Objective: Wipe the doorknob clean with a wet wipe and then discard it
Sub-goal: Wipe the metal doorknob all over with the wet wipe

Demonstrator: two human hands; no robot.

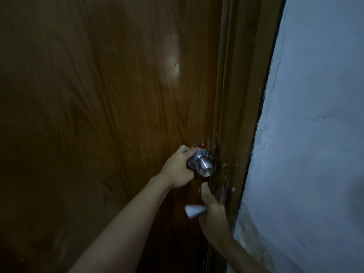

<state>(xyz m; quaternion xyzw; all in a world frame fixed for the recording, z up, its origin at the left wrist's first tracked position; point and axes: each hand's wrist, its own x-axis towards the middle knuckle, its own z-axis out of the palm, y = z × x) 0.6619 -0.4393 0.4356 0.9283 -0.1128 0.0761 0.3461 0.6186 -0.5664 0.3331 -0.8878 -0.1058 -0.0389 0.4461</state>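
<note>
— Doorknob check: where are your hands right now?

— Your left hand (178,170) is curled around the neck of the round brushed-metal doorknob (201,164), fingers closed on it from the left side. The knob sits at the right edge of the dark brown wood-grain door (98,95), just beside the brown door frame (234,115).

— And the wipe?

— Your right hand (213,215) is below the knob, clear of it, with the thumb pointing up. It pinches a small crumpled white wet wipe (194,211), which sticks out to the left of your palm and touches neither knob nor door, as far as can be seen.

— Any writing or brand on the knob or the wipe?

— None that can be read; the light is dim. A keyhole shows in the knob's face. No container is in sight.

— What's to the right?

— Pale blue-white plaster wall (315,134), cracked along the frame, with paint flecks chipped off the frame near the knob.
</note>
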